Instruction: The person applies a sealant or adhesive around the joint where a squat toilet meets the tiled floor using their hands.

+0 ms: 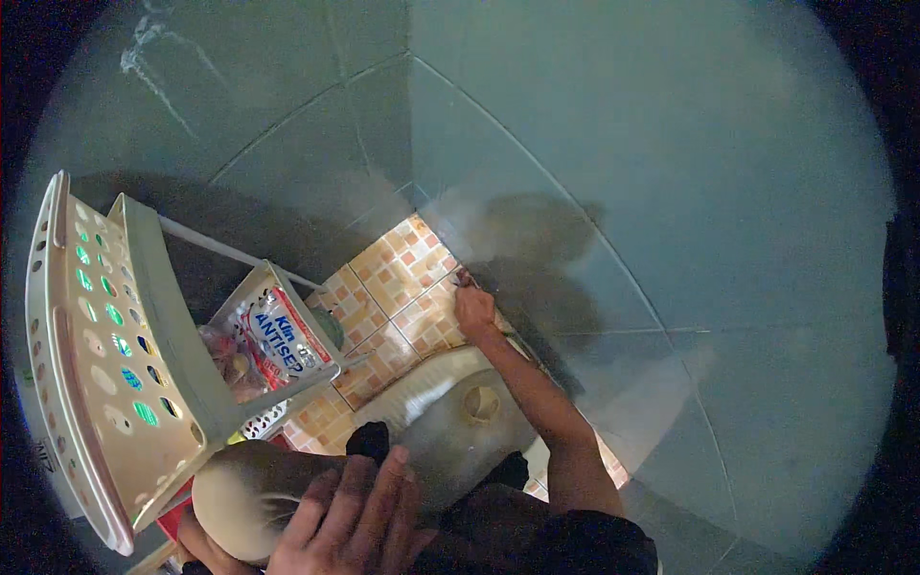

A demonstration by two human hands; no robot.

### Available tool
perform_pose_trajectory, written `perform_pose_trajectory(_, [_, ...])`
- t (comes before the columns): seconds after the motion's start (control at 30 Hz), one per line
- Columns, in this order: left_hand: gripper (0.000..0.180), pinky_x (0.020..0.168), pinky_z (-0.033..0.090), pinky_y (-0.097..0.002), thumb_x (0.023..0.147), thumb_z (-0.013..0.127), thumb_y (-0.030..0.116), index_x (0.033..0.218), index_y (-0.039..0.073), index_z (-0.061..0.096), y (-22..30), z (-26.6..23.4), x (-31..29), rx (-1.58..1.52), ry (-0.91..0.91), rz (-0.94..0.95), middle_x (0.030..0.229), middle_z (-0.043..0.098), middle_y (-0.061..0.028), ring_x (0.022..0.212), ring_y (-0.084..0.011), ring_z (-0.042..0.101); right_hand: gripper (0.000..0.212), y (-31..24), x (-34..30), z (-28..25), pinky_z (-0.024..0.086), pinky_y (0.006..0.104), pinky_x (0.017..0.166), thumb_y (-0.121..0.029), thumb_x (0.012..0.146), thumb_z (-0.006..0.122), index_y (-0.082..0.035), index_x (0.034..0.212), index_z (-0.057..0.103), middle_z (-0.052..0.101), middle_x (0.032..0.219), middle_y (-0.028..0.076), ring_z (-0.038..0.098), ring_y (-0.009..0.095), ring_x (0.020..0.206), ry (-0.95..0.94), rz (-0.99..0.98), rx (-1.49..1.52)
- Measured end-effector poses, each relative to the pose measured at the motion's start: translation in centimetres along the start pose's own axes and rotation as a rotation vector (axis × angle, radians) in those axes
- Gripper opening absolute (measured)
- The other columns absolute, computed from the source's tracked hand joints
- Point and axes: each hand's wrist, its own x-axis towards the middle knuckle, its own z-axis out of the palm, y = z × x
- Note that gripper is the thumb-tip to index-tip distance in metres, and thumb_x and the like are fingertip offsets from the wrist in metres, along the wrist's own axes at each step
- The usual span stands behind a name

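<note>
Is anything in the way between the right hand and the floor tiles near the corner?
No, nothing visible: the right hand is down by those floor tiles, beside the wall. The plastic rack stands off to the left.

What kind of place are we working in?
Probably a corner of a home, perhaps a utility or storage spot: patterned floor tiles meet plain grey-green walls, and a perforated plastic shelf rack holds a red, white and blue package.
</note>
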Motion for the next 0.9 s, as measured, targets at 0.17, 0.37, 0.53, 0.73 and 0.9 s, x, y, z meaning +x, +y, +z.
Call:
perform_pose_trajectory(0.17, [0.057, 0.097, 0.045, -0.0455, 0.085, 0.066, 0.012, 0.137, -0.002, 0.051, 0.5, -0.8, 0.4, 0.036, -0.084, -0.049, 0.149, 0.045, -0.0139, 0.128, -0.0333, 0.050, 0.036, 2.1, -1.0, -1.1, 0.059, 0.0423, 0.062, -0.011, 0.087, 0.058, 0.002, 0.120, 0.054, 0.072, 0.084, 0.017, 0.073, 0.031, 0.074, -0.198, -0.114, 0.033])
perform_pose_trajectory(0.37, [0.056, 0.096, 0.045, -0.0458, 0.084, 0.066, 0.011, 0.137, -0.001, 0.052, 0.5, -0.6, 0.2, 0.046, -0.086, -0.067, 0.148, 0.047, -0.0132, 0.129, -0.0330, 0.050, 0.028, 4.1, -5.5, -2.4, 0.059, 0.0461, 0.065, -0.011, 0.091, 0.051, 0.003, 0.111, 0.065, 0.072, 0.084, 0.020, 0.073, 0.035, 0.076, -0.158, -0.110, 0.064])
perform_pose_trajectory(0.53, [0.052, 0.096, 0.045, -0.0470, 0.088, 0.065, 0.013, 0.136, -0.001, 0.053, 0.8, -0.9, 0.6, 0.021, -0.076, -0.068, 0.145, 0.050, -0.0135, 0.128, -0.0334, 0.051, 0.032, 2.4, -3.7, -0.8, 0.059, 0.0477, 0.069, -0.015, 0.093, 0.046, 0.003, 0.105, 0.069, 0.072, 0.087, 0.020, 0.073, 0.034, 0.078, -0.275, -0.007, 0.048])
perform_pose_trajectory(0.73, [0.050, 0.099, 0.044, -0.0493, 0.089, 0.066, 0.016, 0.136, 0.000, 0.054, 1.2, -0.7, 0.9, 0.042, -0.128, -0.064, 0.143, 0.052, -0.0163, 0.128, -0.0368, 0.051, 0.017, 0.1, -0.3, -0.1, 0.059, 0.0437, 0.067, -0.007, 0.084, 0.057, -0.002, 0.085, 0.073, 0.073, 0.084, 0.018, 0.073, 0.030, 0.077, -0.046, 0.016, 0.126])
perform_pose_trajectory(0.9, [0.050, 0.101, 0.042, -0.0490, 0.089, 0.066, 0.016, 0.134, -0.002, 0.055, 1.5, -0.6, 1.4, 0.011, -0.110, -0.064, 0.141, 0.053, -0.0174, 0.128, -0.0369, 0.050, 0.015, 2.4, -2.8, 1.6, 0.059, 0.0413, 0.066, -0.011, 0.082, 0.060, -0.006, 0.089, 0.073, 0.072, 0.087, 0.016, 0.073, 0.029, 0.078, -0.065, -0.069, 0.007])
